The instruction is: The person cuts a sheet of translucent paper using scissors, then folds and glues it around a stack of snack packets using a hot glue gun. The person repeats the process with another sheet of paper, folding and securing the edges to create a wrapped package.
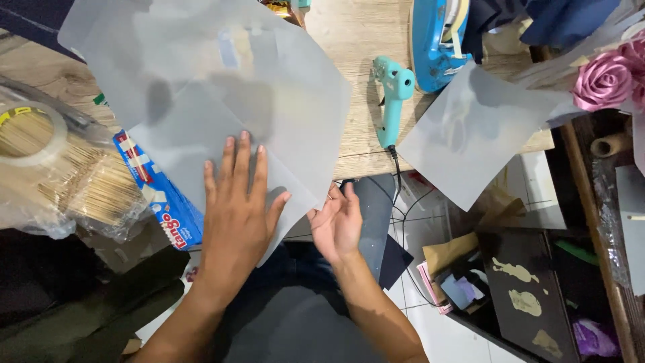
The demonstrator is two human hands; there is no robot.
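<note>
1. Head view, left hand (236,202): it lay flat, palm down and fingers spread, pressing on a stack of translucent grey plastic sheets (222,101); it gripped nothing.
2. Head view, right hand (339,225): it was just beside the left hand, palm turned inward with the fingers curled, at the near corner of the sheets where they overhung the edge of the pale wooden table (356,33). The fingertips touched the sheet edge; whether they pinched it could not be told.
3. The sheets extended away from both hands across the table, overlapping one another at differing angles.
4. Left of the left hand, partly under the sheets, lay a blue-and-red printed snack packet (161,195); farther left were a clear plastic bag of thin wooden skewers (80,181) and a roll of clear adhesive tape (30,134).
5. Beyond and to the right of the right hand lay a turquoise plastic glue gun (392,94), its black cord running down past the table edge.
6. Farther right, well apart from both hands, a separate translucent grey sheet (470,134) hung over the table edge, near a pink fabric rose (603,81).
7. A blue plastic tape dispenser (437,40) stood beyond the glue gun.
</note>
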